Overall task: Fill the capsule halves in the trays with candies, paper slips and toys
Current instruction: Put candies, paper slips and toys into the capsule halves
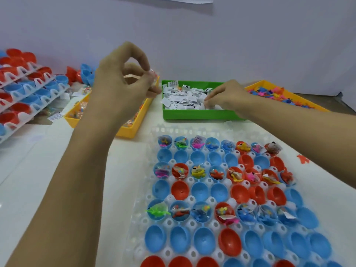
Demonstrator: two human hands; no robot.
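Left hand (123, 78) pinching probably candy packet (154, 78); right hand (223, 97) among paper slips (185, 97).

- Small packing or assembly workstation, not a home kitchen or an office; hand piecework setup.
- White worktable (28, 170) against a plain pale wall (250, 45), upper half of frame.
- Lower right: white perforated tray (163, 130) holding rows of blue and red capsule halves (200, 191), some filled.
- Left edge: stacked trays (28, 89) with more halves.
- Centre: sorted supply bins in a row, a yellow bin (131, 130) of candies, a green bin (192, 114) of paper slips, an orange-yellow bin (316, 105) of small toys at upper right.
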